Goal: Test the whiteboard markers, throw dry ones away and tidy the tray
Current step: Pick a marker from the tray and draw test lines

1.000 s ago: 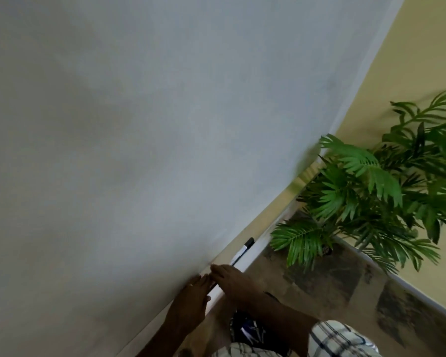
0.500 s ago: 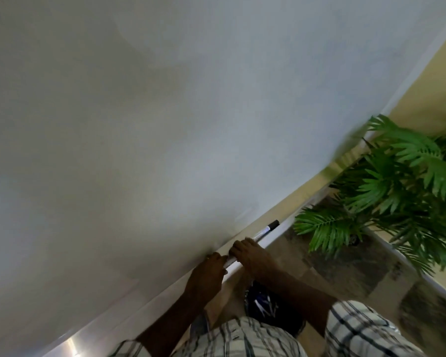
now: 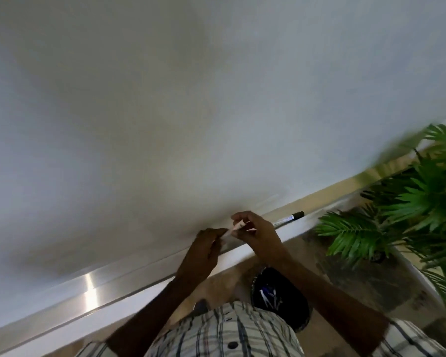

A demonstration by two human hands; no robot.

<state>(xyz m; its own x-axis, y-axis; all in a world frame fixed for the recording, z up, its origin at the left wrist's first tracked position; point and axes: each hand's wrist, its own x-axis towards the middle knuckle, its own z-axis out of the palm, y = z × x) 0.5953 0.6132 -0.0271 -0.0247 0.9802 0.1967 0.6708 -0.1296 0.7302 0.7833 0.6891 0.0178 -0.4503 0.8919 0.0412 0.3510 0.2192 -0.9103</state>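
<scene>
Now | marker (image 3: 234,228) pinched between left hand (image 3: 204,249) and right hand (image 3: 259,234) | at tray (image 3: 129,278)

- The whiteboard (image 3: 191,112) rises directly behind and above the tray (image 3: 108,302).
- One marker (image 3: 289,219) lies on the tray, toward its right end.
- A second marker (image 3: 233,229) sits just above the tray's middle, pinched between the left hand (image 3: 204,249) and right hand (image 3: 258,233).
- A bin (image 3: 298,315) stands on the floor (image 3: 371,279) below the tray, with markers in it.
- A plant (image 3: 397,215) stands beyond the tray's right end.
</scene>
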